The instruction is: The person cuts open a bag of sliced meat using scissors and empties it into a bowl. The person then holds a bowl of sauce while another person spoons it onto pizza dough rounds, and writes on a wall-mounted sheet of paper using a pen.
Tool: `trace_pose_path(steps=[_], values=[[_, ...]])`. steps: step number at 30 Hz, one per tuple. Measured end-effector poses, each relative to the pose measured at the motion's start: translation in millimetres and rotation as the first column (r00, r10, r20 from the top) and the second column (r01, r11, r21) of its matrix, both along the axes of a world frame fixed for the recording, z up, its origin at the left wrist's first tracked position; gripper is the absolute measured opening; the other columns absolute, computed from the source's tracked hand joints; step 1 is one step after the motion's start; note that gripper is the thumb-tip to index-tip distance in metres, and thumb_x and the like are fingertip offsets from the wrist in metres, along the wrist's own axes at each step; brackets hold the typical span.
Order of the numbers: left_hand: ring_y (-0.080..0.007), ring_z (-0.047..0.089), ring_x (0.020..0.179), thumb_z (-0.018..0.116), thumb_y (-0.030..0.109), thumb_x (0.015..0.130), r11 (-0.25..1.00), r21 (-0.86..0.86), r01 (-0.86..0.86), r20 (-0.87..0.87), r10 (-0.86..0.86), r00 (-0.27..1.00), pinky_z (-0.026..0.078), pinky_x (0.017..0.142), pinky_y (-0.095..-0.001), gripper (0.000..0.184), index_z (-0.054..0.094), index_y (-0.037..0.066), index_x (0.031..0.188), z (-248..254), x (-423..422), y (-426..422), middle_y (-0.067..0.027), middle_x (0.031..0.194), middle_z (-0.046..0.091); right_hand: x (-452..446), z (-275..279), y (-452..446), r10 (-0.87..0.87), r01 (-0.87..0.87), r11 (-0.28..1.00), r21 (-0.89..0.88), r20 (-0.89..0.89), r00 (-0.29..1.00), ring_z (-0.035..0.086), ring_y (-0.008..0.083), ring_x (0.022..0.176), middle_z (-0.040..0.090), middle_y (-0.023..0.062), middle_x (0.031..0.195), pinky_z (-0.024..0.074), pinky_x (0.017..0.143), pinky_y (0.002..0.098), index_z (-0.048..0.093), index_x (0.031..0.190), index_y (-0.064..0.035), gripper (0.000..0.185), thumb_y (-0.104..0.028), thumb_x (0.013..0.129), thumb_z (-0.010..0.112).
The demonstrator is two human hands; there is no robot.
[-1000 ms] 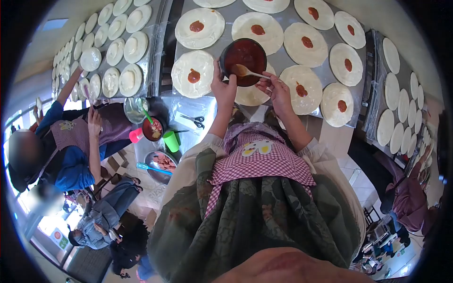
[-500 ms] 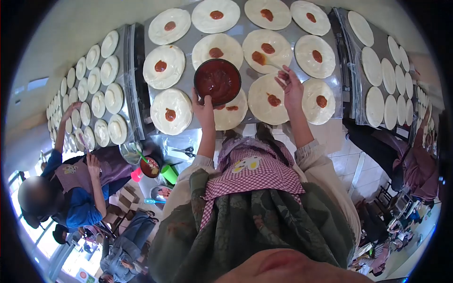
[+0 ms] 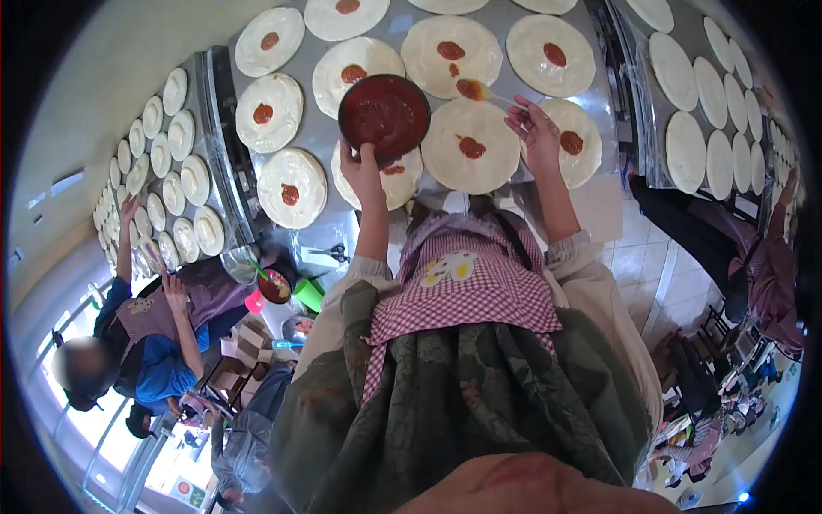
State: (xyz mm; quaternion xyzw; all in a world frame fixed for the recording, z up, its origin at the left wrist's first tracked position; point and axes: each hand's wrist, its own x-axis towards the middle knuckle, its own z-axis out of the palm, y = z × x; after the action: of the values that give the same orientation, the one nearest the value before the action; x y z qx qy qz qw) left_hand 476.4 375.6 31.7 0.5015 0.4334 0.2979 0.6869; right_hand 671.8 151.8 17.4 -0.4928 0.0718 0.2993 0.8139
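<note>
My left hand [image 3: 363,171] grips a dark round bowl [image 3: 414,96] by its near rim, thumb on the edge; red-brown sauce [image 3: 384,122] lies inside. My right hand [image 3: 539,137] pinches the handle of a spoon [image 3: 490,92], its bowl coated with the same sauce. The spoon hangs over the gap between two flat dough rounds. Below it, the nearer round [image 3: 445,163] carries a sauce blob [image 3: 471,147]. On the farther round [image 3: 419,60] are a blob and small drops. The bowl partly covers two other rounds.
Several more sauce-topped rounds lie on the grey table [image 3: 318,128]. Side tables hold plain rounds [image 3: 687,150] at right and stacked-looking rounds [image 3: 208,231] at left. A co-worker [image 3: 158,360] stands at left. Scissors [image 3: 336,253] and a green cup [image 3: 308,295] are at lower left.
The view has shifted, so the rounds sit higher in it. The spoon has moved back toward me from over the farther round, where small sauce drops now show. The left hand still holds the bowl.
</note>
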Motion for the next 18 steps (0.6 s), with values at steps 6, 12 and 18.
trace_pose_path(steps=[6, 12, 18], values=[[-0.0244, 0.064, 0.064, 0.048, 0.004, 0.079, 1.0, -0.009, -0.01, -0.001, 0.01, 1.0, 0.055, 0.047, -0.0273, 0.057, 0.031, -0.004, 0.132, 16, 10, -8, -0.0191, 0.104, 0.055, -43, 28, -32, 0.582, -0.135, 0.766, -0.629, 0.587, 0.563, 0.059, 0.0165, 0.089, 0.061, 0.01, 0.098, 0.0492, 0.086, 0.0307, 0.057, 0.112, 0.0007, 0.026, -0.011, 0.094, 0.043], [-0.0229, 0.065, 0.07, 0.048, 0.002, 0.076, 0.995, 0.072, 0.075, -0.049, -0.071, 0.996, 0.056, 0.05, -0.028, 0.064, 0.028, -0.002, 0.136, 13, 22, -26, -0.0206, 0.102, 0.057, -50, 41, -35, 0.222, -0.088, 0.947, -0.309, 0.43, 0.875, 0.06, 0.0135, 0.088, 0.061, 0.0088, 0.092, 0.049, 0.077, 0.0263, 0.06, 0.11, 0.0003, 0.025, -0.012, 0.093, 0.046], [-0.019, 0.06, 0.091, 0.049, 0.0, 0.074, 0.934, 0.291, 0.208, -0.154, -0.169, 0.974, 0.052, 0.069, -0.0262, 0.061, 0.036, 0.0, 0.133, 34, 37, -54, -0.0134, 0.107, 0.059, -50, 52, -14, 0.347, -0.156, 0.921, -0.357, 0.569, 0.746, 0.06, 0.016, 0.09, 0.06, 0.0105, 0.1, 0.0494, 0.083, 0.0282, 0.058, 0.112, -0.0001, 0.025, -0.009, 0.094, 0.045]])
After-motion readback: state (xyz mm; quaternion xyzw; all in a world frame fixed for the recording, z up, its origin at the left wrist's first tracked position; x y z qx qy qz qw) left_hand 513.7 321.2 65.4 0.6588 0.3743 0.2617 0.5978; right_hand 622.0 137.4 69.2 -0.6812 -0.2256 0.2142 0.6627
